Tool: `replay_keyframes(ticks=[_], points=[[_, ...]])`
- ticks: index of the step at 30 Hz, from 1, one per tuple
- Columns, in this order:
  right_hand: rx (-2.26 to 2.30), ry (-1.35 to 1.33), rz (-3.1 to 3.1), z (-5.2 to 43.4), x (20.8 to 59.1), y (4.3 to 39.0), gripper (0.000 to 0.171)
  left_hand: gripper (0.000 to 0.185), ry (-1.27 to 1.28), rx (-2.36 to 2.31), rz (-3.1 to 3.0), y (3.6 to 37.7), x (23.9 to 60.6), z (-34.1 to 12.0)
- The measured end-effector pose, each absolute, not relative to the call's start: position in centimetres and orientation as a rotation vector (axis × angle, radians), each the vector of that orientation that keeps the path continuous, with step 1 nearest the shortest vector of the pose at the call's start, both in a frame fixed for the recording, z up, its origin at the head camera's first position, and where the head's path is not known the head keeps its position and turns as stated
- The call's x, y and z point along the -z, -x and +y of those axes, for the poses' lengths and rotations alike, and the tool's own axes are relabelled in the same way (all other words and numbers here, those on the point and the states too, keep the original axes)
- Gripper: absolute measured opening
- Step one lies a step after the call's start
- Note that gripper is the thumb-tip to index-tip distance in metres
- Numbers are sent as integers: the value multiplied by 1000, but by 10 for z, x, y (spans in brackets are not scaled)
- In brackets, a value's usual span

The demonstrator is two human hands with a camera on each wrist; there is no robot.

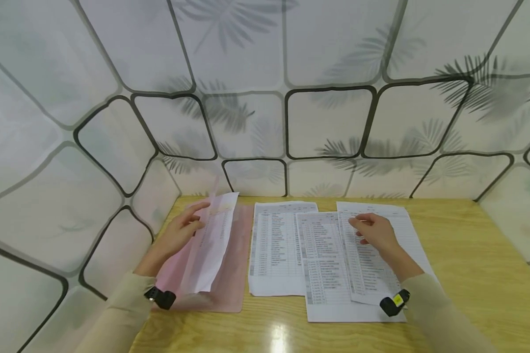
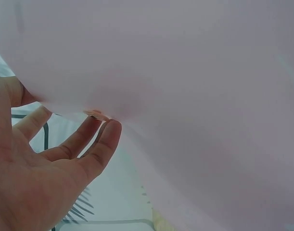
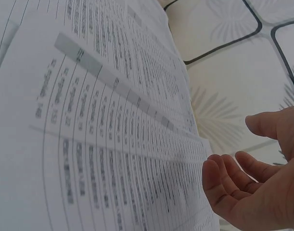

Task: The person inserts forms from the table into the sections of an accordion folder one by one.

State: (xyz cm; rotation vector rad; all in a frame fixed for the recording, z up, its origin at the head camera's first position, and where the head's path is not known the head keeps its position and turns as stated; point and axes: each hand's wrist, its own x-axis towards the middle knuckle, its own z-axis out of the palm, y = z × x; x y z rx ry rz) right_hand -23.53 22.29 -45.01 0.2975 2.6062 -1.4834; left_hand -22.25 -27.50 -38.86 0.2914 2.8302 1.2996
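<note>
My left hand (image 1: pixel 182 233) pinches the edge of a lifted, see-through pink folder sheet (image 2: pixel 185 96). A white paper (image 1: pixel 218 240) stands tilted up against this sheet. In the left wrist view the sheet covers much of the thumb, and fingertips meet at its edge. Below lies the rest of the pink folder (image 1: pixel 240 274), flat on the table. My right hand (image 1: pixel 375 233) hovers over the rightmost printed list (image 1: pixel 371 274), fingers loosely curled with nothing between them. In the right wrist view, thumb and fingertips stand apart beside the printed sheet (image 3: pixel 113 144).
Another printed list (image 1: pixel 274 284) lies right of the folder. A longer list (image 1: pixel 322 279) overlaps it and runs under the rightmost one. The wooden table (image 1: pixel 481 274) meets a patterned wall covering (image 1: pixel 327 122) at the back and sides.
</note>
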Motion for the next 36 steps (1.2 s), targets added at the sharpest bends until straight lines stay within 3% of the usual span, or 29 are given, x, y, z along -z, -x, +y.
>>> replay_keyframes(ticks=[22, 36], points=[[1023, -344, 3013, 302, 464, 213, 60, 52, -269, -1295, 2801, 225, 390, -273], [887, -478, 2974, 338, 468, 200, 78, 52, -245, -1287, 2799, 225, 390, -273]])
